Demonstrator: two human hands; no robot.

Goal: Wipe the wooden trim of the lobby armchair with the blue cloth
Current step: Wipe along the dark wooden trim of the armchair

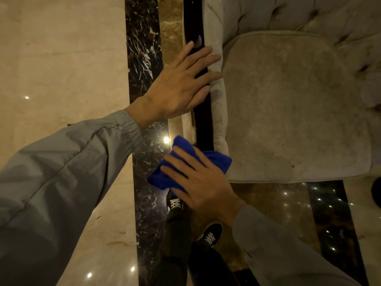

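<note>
Seemingly mid-wipe, the right hand presses the blue cloth with straight fingers on the near end of the dark wooden trim of the armchair; the left hand, fingers released, rests flat farther up, covering trim probably still unwiped; 2 shoes stand on the marble floor.

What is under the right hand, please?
The blue cloth lies under the right hand, whose straight fingers press it on the armchair's dark wooden trim. The trim beneath the cloth is hidden.
</note>
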